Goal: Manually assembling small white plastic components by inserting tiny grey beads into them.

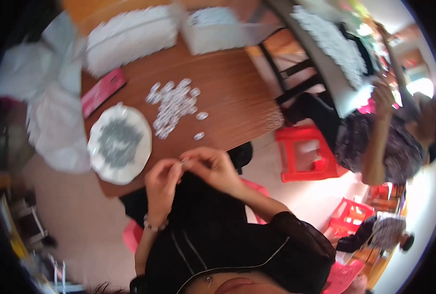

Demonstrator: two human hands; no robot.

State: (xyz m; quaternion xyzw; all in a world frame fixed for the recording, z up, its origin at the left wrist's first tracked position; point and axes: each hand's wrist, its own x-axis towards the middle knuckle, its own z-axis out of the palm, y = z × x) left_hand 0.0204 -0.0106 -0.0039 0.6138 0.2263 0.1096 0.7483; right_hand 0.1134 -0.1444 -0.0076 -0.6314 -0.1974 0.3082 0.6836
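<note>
My left hand (161, 183), with a beaded bracelet at its wrist, and my right hand (212, 169) meet just off the table's near edge. The fingertips of both pinch together around a tiny pale piece, too small and blurred to name. Beyond them on the brown table lies a loose pile of small white oval pieces (171, 110), with a couple lying apart to its right. Left of my hands, a white scalloped plate (96, 159) holds a heap of small grey pieces (120, 139).
A pink phone-like slab (103, 92) lies behind the plate. White-covered boxes (132, 39) line the table's far side; white sheeting (56, 122) hangs at its left. On the right are a red stool (306, 154) and a seated person (379, 142) with raised hands; another person (387, 232) is farther off.
</note>
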